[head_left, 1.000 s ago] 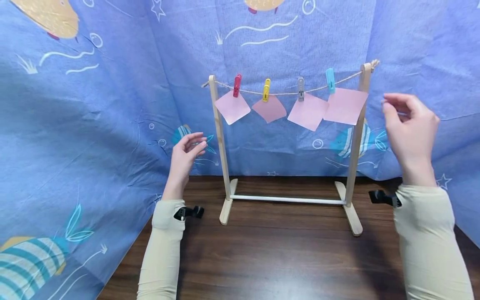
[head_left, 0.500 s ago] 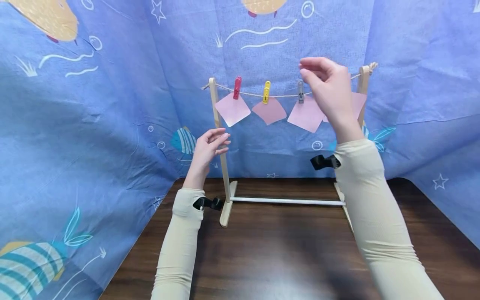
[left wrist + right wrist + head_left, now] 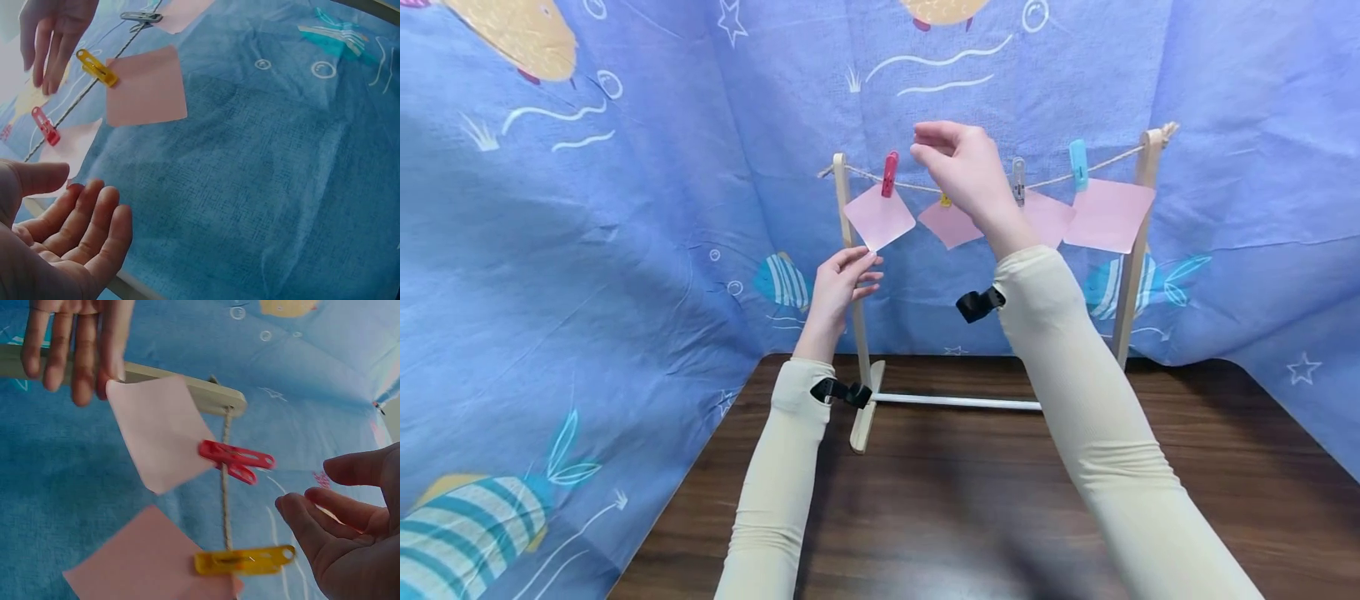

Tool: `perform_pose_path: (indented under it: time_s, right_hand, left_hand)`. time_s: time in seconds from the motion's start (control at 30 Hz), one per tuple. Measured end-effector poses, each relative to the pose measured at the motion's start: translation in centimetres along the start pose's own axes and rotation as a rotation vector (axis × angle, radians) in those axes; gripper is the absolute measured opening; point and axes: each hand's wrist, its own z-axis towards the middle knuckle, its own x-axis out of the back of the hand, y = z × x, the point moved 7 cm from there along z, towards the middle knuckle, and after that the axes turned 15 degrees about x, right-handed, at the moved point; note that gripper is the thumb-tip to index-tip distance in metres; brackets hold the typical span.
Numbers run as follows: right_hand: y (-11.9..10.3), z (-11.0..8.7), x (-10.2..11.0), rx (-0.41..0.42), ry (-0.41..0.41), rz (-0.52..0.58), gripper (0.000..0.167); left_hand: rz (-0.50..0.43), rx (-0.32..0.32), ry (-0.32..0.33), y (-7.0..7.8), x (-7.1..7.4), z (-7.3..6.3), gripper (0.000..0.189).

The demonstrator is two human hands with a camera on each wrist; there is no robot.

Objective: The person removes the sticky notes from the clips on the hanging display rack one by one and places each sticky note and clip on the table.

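Pink paper squares hang by clothespins from a string on a wooden stand. In the head view my left hand [image 3: 844,283] pinches the lower corner of the leftmost pink paper [image 3: 880,218] between thumb and forefinger. This paper hangs from the red clothespin [image 3: 889,174]. My right hand [image 3: 964,171] is raised above the string, right of the red clothespin, and hides most of the yellow clothespin [image 3: 946,200]. In the right wrist view the right hand [image 3: 356,519] holds nothing; its thumb and bent fingers stand apart, away from the red clothespin [image 3: 234,457].
A grey clothespin [image 3: 1018,182] and a blue clothespin [image 3: 1078,165] hold further pink papers to the right. The stand has wooden posts [image 3: 1131,275] and a white crossbar [image 3: 955,402]. It stands on a dark wooden table [image 3: 925,517] before a blue printed cloth [image 3: 760,125].
My right hand has swept left from beyond the right post to near the red clothespin. The left hand has moved right and up, and now pinches the leftmost paper's corner.
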Motion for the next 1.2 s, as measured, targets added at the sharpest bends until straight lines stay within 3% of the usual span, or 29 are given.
perform_pose_path:
  time_s: [0.23,0.4,0.53,0.63,0.87,1.2]
  right_hand:
    - [0.8,1.1,-2.4,-0.068,-0.136,-0.127,0.051]
    - [1.1,1.7,-3.1,-0.086,-0.164,-0.156,0.053]
    - [1.4,1.7,-3.7,-0.109,-0.191,-0.158,0.052]
    - [1.5,1.8,-4.1,-0.108,-0.2,-0.161,0.05]
    - [1.3,2.1,-4.6,-0.097,-0.207,-0.163,0.048]
    - [1.3,2.5,-4.6,-0.114,-0.149,-0.133,0.037]
  left_hand:
    - [-0.059,0.003,0.013,0.4,-0.4,0.5,0.021]
    - [-0.095,-0.003,0.016,0.4,-0.4,0.8,0.011]
    - [-0.105,0.027,0.006,0.1,-0.6,0.8,0.013]
    - [-0.103,0.02,0.008,0.2,-0.8,0.7,0.017]
    - [-0.133,-0.081,0.036,1.1,-1.0,0.5,0.007]
    - [-0.128,-0.095,0.025,1.1,-0.9,0.6,0.006]
